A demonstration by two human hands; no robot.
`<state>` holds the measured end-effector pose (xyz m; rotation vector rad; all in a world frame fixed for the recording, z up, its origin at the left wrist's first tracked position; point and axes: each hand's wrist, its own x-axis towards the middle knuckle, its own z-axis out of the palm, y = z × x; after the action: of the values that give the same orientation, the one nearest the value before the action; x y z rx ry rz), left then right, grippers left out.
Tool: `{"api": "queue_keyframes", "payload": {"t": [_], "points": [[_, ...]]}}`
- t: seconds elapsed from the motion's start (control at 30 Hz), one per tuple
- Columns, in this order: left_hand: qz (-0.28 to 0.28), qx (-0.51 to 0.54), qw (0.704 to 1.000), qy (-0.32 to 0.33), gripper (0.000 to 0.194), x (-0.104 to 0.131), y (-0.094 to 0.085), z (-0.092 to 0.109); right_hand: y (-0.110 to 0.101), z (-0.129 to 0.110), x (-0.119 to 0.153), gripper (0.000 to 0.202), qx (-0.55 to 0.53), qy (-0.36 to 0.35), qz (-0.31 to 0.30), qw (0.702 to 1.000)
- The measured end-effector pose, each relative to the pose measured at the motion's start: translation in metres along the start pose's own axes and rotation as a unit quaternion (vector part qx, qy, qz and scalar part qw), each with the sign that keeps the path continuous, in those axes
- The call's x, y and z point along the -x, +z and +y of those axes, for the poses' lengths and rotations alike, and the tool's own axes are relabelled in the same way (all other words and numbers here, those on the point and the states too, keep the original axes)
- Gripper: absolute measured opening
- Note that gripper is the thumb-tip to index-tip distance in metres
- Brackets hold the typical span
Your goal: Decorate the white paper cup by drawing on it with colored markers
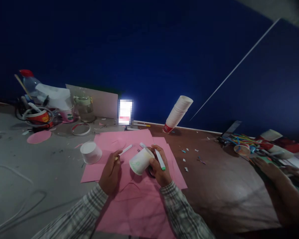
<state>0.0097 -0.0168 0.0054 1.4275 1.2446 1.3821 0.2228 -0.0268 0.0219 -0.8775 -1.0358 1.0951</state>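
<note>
My right hand [161,166] is closed around a white paper cup [139,163], which is tilted and has green drawn lines on its side. The same hand also holds a white marker with a green end [159,159] slanting across its fingers. To the left of the cup, my left hand [112,172] is closed on a slim white marker [126,150] that points away toward the back. Both hands are above pink paper sheets [129,215]. An upside-down white paper cup [91,152] rests at the sheets' left edge.
A leaning stack of paper cups [178,114] stands by the blue wall. At the back left are a glass jar [84,109] and a red cup of tools [38,119]. Another person's hand [266,167] rests at the right, near colourful strips [241,141]. Paper scraps dot the table.
</note>
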Motion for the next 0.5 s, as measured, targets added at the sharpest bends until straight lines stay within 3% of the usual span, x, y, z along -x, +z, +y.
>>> {"api": "queue_keyframes", "payload": {"t": [0.3, 0.5], "points": [[-0.015, -0.148, 0.983, 0.105, 0.037, -0.014, -0.008, -0.011, 0.004, -0.012, -0.002, 0.046, 0.113, -0.068, 0.001, 0.991], [-0.026, -0.214, 0.969, 0.118, 0.034, -0.016, -0.011, -0.012, 0.002, -0.001, -0.002, 0.044, 0.143, -0.107, 0.005, 0.984]]}}
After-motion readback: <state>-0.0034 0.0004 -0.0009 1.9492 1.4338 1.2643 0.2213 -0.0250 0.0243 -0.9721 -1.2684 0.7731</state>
